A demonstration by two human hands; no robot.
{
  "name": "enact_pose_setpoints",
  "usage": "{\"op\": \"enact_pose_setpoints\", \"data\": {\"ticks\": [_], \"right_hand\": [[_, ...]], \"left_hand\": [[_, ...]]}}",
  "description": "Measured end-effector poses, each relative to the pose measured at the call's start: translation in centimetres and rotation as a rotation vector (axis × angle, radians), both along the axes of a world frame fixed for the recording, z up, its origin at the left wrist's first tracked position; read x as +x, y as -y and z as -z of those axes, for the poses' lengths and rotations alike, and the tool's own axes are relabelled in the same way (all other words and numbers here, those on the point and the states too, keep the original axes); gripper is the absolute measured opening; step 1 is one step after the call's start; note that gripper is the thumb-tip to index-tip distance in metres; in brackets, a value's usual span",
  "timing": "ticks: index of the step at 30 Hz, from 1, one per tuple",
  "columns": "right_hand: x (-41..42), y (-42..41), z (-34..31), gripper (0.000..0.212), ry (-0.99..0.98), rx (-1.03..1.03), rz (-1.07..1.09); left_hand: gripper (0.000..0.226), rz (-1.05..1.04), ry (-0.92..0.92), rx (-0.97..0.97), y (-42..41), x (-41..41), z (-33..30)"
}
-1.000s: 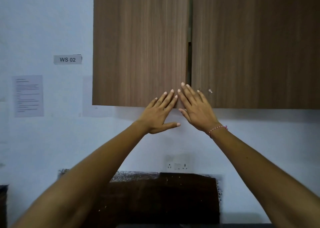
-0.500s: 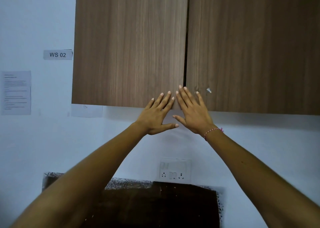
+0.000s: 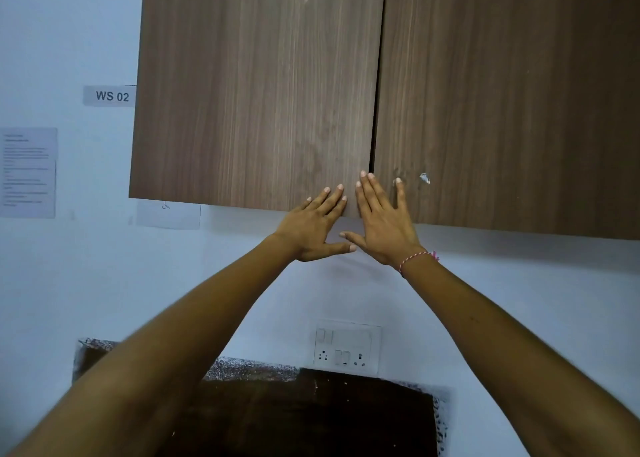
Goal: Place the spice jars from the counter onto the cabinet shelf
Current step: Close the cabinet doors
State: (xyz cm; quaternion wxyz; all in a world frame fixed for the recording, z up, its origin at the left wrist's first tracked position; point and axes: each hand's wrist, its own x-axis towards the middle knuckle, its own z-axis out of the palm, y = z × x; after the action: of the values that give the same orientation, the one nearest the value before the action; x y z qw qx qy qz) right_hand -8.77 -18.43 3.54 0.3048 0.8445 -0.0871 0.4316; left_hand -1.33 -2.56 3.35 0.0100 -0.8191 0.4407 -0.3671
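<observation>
A brown wood-grain wall cabinet fills the upper part of the view, with both doors closed: the left door (image 3: 256,85) and the right door (image 3: 512,92). My left hand (image 3: 313,228) lies flat with fingers spread on the bottom right corner of the left door. My right hand (image 3: 382,221), with a red thread on the wrist, lies flat on the bottom left corner of the right door. Neither hand holds anything. No spice jars and no shelf are in view.
A white wall surrounds the cabinet, with a "WS 02" label (image 3: 111,96) and a printed sheet (image 3: 28,172) at the left. A white socket plate (image 3: 347,347) sits below the hands. A dark board (image 3: 304,415) leans against the wall at the bottom.
The thin gap between the two doors has narrowed to a closed seam. The view has shifted, so the cabinet appears lower and further right. Both hands stay flat on the door corners.
</observation>
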Motion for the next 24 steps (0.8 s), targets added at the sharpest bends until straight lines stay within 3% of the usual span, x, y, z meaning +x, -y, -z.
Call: {"op": "enact_pose_setpoints", "data": {"ticks": [13,18,24], "right_hand": [[1.1,1.6,-0.8,0.104,-0.170,0.054,-0.085],[1.2,1.5,-0.9,0.119,-0.190,0.064,-0.073],[-1.8,1.7,1.6,0.092,-0.125,0.134,-0.122]], "left_hand": [[0.094,-0.050,-0.070,0.071,0.8,0.7,-0.8],[0.095,-0.091,-0.026,0.067,1.2,0.8,-0.1],[0.089,-0.118,0.035,0.016,0.2,-0.7,2.9]]}}
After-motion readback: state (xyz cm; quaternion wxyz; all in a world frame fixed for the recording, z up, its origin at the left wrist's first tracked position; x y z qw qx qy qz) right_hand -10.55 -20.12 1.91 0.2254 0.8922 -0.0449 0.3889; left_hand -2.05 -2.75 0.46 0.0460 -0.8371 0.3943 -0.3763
